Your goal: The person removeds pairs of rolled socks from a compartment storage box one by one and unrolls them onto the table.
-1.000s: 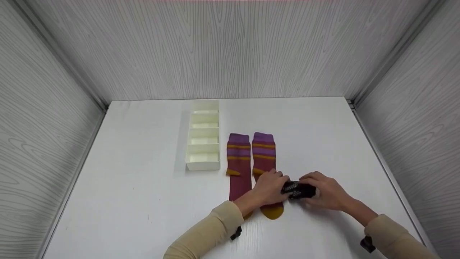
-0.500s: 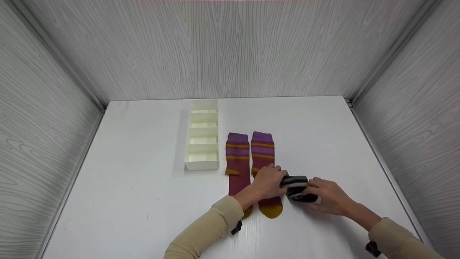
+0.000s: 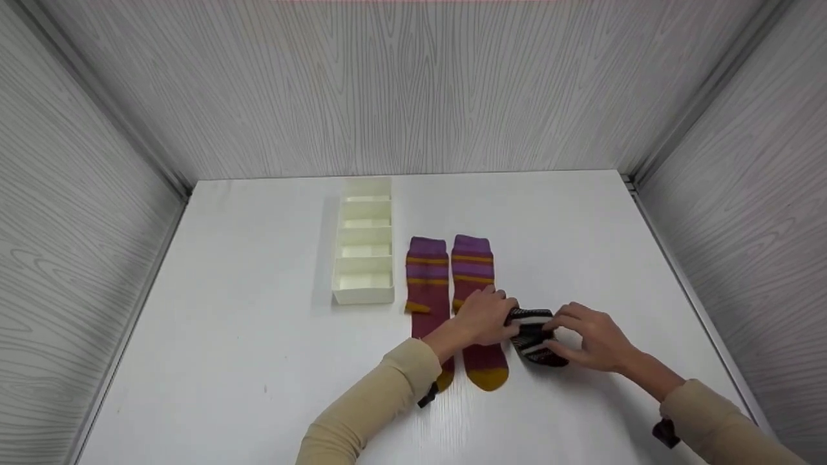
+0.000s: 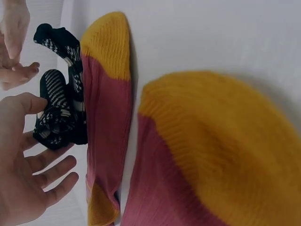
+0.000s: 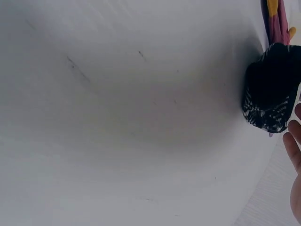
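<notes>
A black sock bundle with white stripes (image 3: 533,334) lies partly folded at the right of the table. My left hand (image 3: 483,318) pinches its left end between thumb and index finger; in the left wrist view the other fingers of that hand (image 4: 28,165) are spread. My right hand (image 3: 596,337) hovers at the bundle's right side, fingers loosely bent and thumb apart from them. Two maroon socks with purple cuffs and mustard toes lie side by side: the left sock (image 3: 429,290) and the right sock (image 3: 473,265), the latter partly under my left hand.
A white divided box (image 3: 365,296) with several compartments stands left of the maroon socks. The white table (image 3: 245,323) is bounded by a grey wood-grain back wall (image 3: 400,90) and side walls.
The compact black bundle has been opened out into a wider, striped shape. My right hand has let go of its right end and drawn slightly away; my left hand stays on it.
</notes>
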